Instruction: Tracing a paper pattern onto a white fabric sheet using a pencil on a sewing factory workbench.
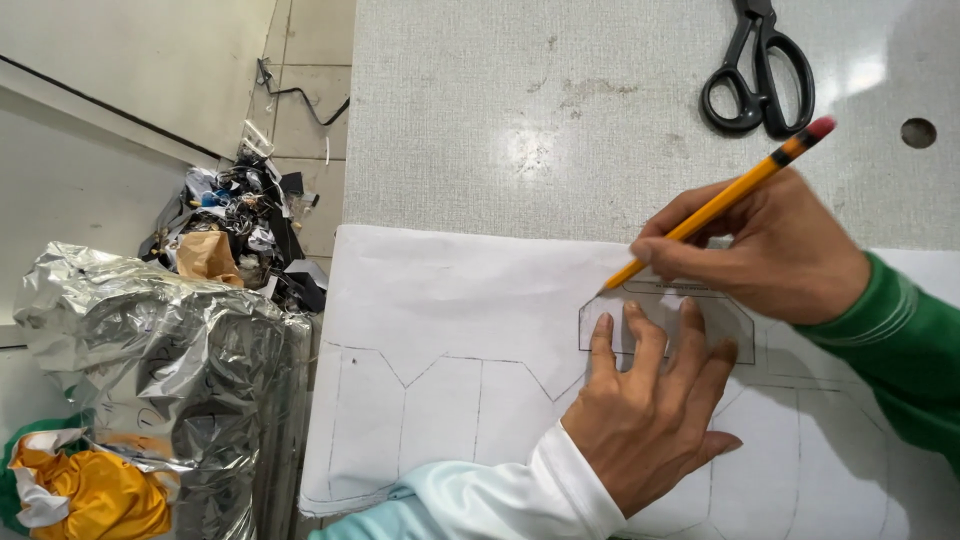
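Left hand (pixel 648 425) lies flat, fingers spread wide, pinning a clear template (pixel 665 325) onto white fabric (pixel 450 300) spread on the grey surface (pixel 560 110). Right hand (pixel 770 250) is closed around a yellow pencil (pixel 715 205), tip touching the template's upper left corner, eraser end pointing up toward black scissors (pixel 758 70), which lie well apart at the top edge. Fabric already carries several pencilled outlines of the same pointed shape in a row left of and below the template. To trace well, my read: keep even pressure across the template so it doesn't creep, hold the pencil tip tight against the edge, and keep the fabric smooth under the palm. Hard to tell: template's right and lower edges are covered by both hands, so its full outline is unclear; fabric is cut off at the bottom and right of frame. Off the surface, left: crumpled silver foil bag (pixel 170 370), yellow cloth (pixel 95 495), pile of dark scraps (pixel 240 225) on the floor; contents not readable.
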